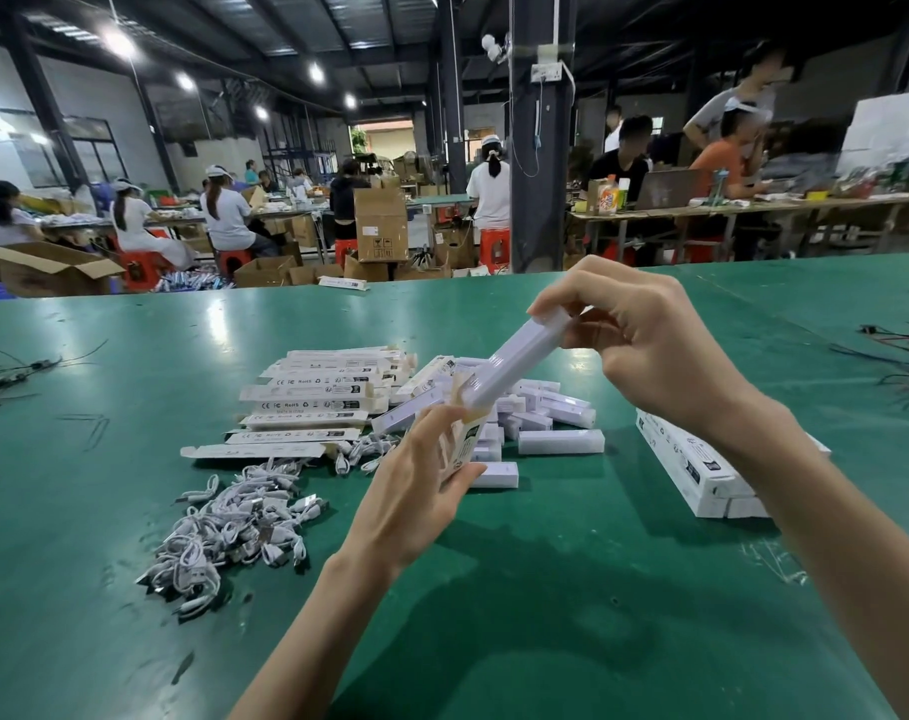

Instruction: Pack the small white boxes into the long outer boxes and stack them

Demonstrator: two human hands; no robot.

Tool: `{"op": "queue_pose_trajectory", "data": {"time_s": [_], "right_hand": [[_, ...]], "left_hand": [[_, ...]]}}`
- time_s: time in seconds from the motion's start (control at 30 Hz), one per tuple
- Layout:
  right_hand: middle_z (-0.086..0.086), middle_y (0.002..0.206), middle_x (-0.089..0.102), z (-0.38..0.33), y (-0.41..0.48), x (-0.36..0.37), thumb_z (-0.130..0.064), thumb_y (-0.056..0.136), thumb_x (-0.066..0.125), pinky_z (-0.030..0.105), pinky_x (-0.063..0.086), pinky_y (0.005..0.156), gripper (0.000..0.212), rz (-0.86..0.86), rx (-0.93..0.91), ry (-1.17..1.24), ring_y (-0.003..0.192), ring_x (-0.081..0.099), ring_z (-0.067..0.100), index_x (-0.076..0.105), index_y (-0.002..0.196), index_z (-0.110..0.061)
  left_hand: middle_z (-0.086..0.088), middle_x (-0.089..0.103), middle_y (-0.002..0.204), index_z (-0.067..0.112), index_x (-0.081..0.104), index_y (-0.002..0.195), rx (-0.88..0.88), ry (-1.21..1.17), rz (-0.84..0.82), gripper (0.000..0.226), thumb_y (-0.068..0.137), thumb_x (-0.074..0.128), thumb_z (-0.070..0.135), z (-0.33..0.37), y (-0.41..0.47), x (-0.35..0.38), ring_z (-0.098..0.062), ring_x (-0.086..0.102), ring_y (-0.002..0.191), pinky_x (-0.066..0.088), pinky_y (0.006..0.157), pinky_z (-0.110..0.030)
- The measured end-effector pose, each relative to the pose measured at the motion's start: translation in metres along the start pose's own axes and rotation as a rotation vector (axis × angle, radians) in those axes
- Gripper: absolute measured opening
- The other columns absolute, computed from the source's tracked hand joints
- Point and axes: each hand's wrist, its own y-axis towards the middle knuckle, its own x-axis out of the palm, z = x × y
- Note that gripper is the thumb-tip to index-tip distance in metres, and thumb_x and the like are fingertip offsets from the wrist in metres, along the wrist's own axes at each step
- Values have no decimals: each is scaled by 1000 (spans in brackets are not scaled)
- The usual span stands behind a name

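Holding the white box [520, 361] slanted, its lower end at the mouth of the outer box [468, 439], the person seems to be midway through one insertion. The right hand [644, 345] pinches the upper end of the white box between thumb and curled fingers, likely so it can steer and push along the box's length. The left hand [416, 475] wraps around the outer box from below, fingers curled on its printed side, tilting the open end up to meet the incoming piece. The flap at that mouth stands folded back, which keeps the opening free.

Both are raised above the green table [494, 641], not resting on it, which gives room to line up the two long shapes.

Supplies lie within easy reach. The loose white boxes [561, 441] sit in a heap just beyond the hands. The flat outer boxes [307, 405] are piled to the left of that heap, print side up. A tangle of white cables [234, 522] lies in front of those.

To the right, under the right forearm, the packed boxes [691, 465] lie side by side in a low stack, presumably where this one goes once it is closed. How far the white box has entered cannot be told, since the left fingers hide the joint.
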Motion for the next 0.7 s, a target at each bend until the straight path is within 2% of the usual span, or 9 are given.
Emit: {"op": "queue_pose_trajectory", "data": {"time_s": [0.07,0.2,0.27,0.33,0.4,0.47,0.6,0.7], "right_hand": [[12,99,59,-4,-1,2,38,62,40,21,55,80,59,-53,-52,-49,92,59,24,67,101,2],[12,106,59,-8,-3,10,34,62,42,32,56,79,62,-166,-117,-124,99,56,29,67,109,1],[10,107,60,-8,-5,18,30,65,41,35,55,82,67,-238,-107,-133,100,55,29,64,119,-2],[6,107,61,-7,-8,28,26,73,46,32,53,85,63,-286,-32,-91,97,56,21,56,127,-7],[0,110,61,-8,-11,38,10,86,60,28,48,84,43,-279,-2,-79,93,54,11,53,123,-10],[2,120,55,-7,-12,46,-4,88,67,27,43,87,26,-251,-24,-116,100,53,11,58,112,-8],[6,132,45,-2,-13,51,-17,86,72,33,41,94,16,-252,10,-179,106,50,20,68,99,-9],[7,135,43,2,-14,53,-21,86,71,39,40,97,12,-327,35,-223,109,48,20,73,95,-13]], "left_hand": [[-14,54,122,38,17,125,-31,1,12,72,85,72,14,1,-1,1,-30,65,81,58,63,-48],[-12,56,115,42,14,122,-26,6,28,76,84,74,15,4,-3,2,-27,64,77,57,60,-45],[-14,57,111,39,14,121,-4,2,26,77,83,75,12,6,-2,2,-30,63,75,56,60,-45],[-18,57,109,34,15,121,23,-7,16,76,82,75,8,7,0,3,-34,62,73,55,62,-46],[-21,58,107,23,19,121,41,-13,11,72,81,76,7,7,0,4,-35,62,71,55,61,-48],[-22,59,104,19,23,119,35,-20,28,69,79,78,5,6,0,4,-33,63,69,55,58,-47],[-24,59,111,16,22,119,19,-26,65,72,77,79,2,5,0,6,-33,67,79,57,62,-48],[-14,58,113,19,22,118,17,-46,76,73,76,79,1,7,-2,7,-28,66,77,58,64,-46]]}}
